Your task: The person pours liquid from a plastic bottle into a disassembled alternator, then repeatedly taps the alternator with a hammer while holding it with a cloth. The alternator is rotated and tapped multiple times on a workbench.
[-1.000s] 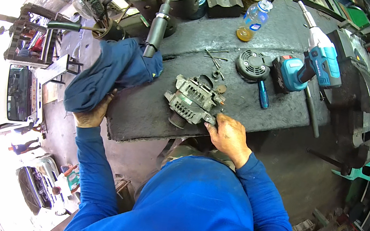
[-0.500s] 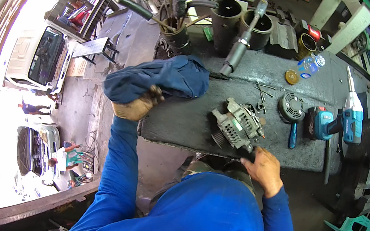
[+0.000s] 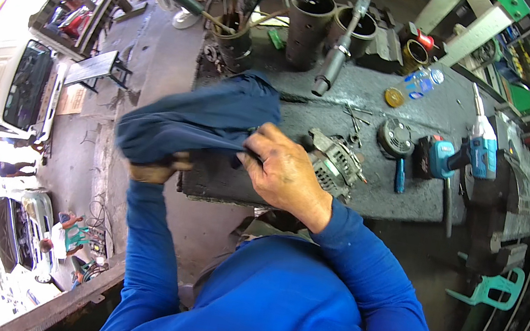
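A dark blue cloth [image 3: 200, 117] stretches over the left end of the black workbench [image 3: 370, 199]. My left hand [image 3: 159, 168] grips its left end, with part of the fingers hidden under the fabric. The cloth's right edge is pinched in the fingers of my right hand [image 3: 281, 170]. Just right of that hand sits a metal alternator [image 3: 334, 165], partly covered by the hand and wrist. Farther right lie a round black vented cover [image 3: 395, 138], a blue-handled screwdriver [image 3: 400, 176] and a teal cordless impact wrench [image 3: 460, 157].
Dark metal pots [image 3: 309, 34] and a can of tools [image 3: 234, 46] stand along the back, beside a long bar tool [image 3: 338, 56]. A plastic bottle [image 3: 419, 86] lies near them. Past the bench's left edge are a bench seat [image 3: 94, 68] and parked vehicles [image 3: 28, 86].
My right hand has left the alternator's front side, moved left and taken hold of the cloth. The cloth is now pulled more taut between both hands. The whole view has shifted slightly.
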{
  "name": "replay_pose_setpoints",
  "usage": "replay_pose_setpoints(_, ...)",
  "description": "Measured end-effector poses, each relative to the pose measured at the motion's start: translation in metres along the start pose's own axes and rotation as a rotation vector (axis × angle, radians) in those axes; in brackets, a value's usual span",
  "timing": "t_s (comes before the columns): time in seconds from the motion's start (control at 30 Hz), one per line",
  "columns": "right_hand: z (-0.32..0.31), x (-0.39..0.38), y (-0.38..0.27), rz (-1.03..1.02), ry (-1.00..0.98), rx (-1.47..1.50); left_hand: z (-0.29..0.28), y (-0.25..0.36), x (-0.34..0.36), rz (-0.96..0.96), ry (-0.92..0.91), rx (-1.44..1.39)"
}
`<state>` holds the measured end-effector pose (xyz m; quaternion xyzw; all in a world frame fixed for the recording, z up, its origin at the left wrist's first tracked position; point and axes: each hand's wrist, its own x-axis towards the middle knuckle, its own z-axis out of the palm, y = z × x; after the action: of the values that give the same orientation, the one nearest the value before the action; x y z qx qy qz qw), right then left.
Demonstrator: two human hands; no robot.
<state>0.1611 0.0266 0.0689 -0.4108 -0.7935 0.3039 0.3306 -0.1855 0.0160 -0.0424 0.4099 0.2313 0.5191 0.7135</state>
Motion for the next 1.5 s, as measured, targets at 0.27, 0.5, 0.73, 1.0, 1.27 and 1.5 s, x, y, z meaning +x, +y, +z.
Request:
replay_pose_setpoints(0.27,0.004,-0.02,-0.02,0.178,-0.061,-0.079,-0.005,-0.157,0.021,0.053,0.19,-0.252)
replay_pose_setpoints(0.5,-0.003,-0.064,-0.001,0.125,0.089,-0.037,-0.005,-0.024,0.064,-0.022,0.059,0.094)
replay_pose_setpoints(0.73,-0.091,-0.173,0.049,0.454,0.296,-0.09,0.071,-0.127,0.107,-0.167,-0.105,0.445)
replay_pose_setpoints(1.0,-0.155,-0.326,0.115,1.03,0.637,-0.022,0.098,-0.179,0.14,-0.172,-0.856,2.019)
replay_pose_setpoints(1.27,-0.234,-0.346,0.194,0.742,0.763,-0.582,0.109,-0.153,0.136,-0.42,-0.843,1.878)
replay_pose_setpoints(1.5,-0.283,-0.3,0.277,0.798,0.552,-0.896,0.102,-0.147,0.159,-0.611,-0.842,1.705)
